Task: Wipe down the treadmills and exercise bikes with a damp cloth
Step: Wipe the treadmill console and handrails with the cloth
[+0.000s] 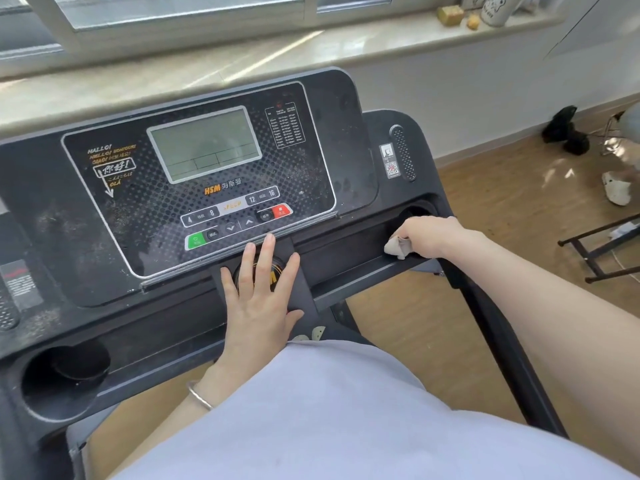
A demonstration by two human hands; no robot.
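Right hand [429, 235] is clenched round the bunched pale cloth [396, 247], pressing it into the right tray [346, 258] of the dusty treadmill console [86, 220], right beside the cup holder [417, 207]. Left hand [259, 303] lies flat over the round logo badge [275, 277], fingers straight and spread, grasping nothing.

Treadmill console [52, 188] runs off the frame's left edge; red label [19, 282] at far left is too blurry to read. Round badge [273, 277] at centre is mostly under the left hand [258, 299], only pt of an orange letter shows. Cloth [396, 247] is mostly buried in the right hand [427, 235], just a crumpled end sticks out. Small-print chart [285, 124], upper right of panel, & QR sticker [391, 161] beside it: too small to read. Mug [495, 10] on the sill, top right, is cut by the top edge. Black stand [595, 251] is cut by the right edge.
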